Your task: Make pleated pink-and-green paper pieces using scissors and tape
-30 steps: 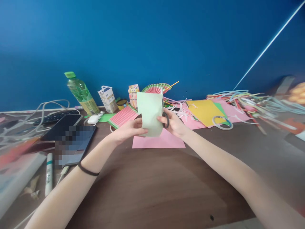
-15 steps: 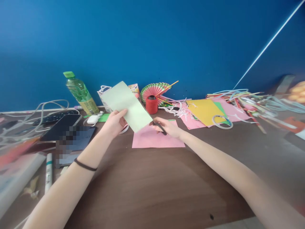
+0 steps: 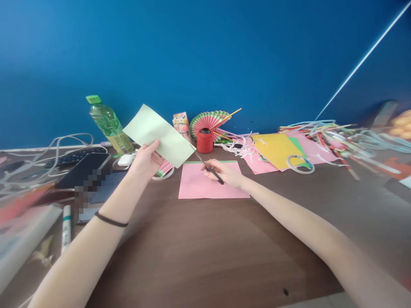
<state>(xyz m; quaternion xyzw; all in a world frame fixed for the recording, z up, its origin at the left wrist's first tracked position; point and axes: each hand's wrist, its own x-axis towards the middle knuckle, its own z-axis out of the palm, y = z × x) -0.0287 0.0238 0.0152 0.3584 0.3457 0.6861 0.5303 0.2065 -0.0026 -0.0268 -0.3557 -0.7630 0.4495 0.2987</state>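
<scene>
Pinching the lower edge of a pale green paper (image 3: 159, 134) between thumb and fingers, the left hand (image 3: 146, 160) holds it raised and tilted above the table (image 3: 208, 256), while the right hand (image 3: 224, 173), well apart from it, is closed round a pair of scissors (image 3: 208, 167) whose thin blades point up at the sheet's near right corner. This looks like the start of a cut: the blades seem nearly together, so they would need opening and the edge feeding between them. The paper is a plain, flat, uncreased rectangle. A pink sheet (image 3: 205, 188) lies under the right hand, with a red thread spool (image 3: 204, 141) beyond it.
</scene>
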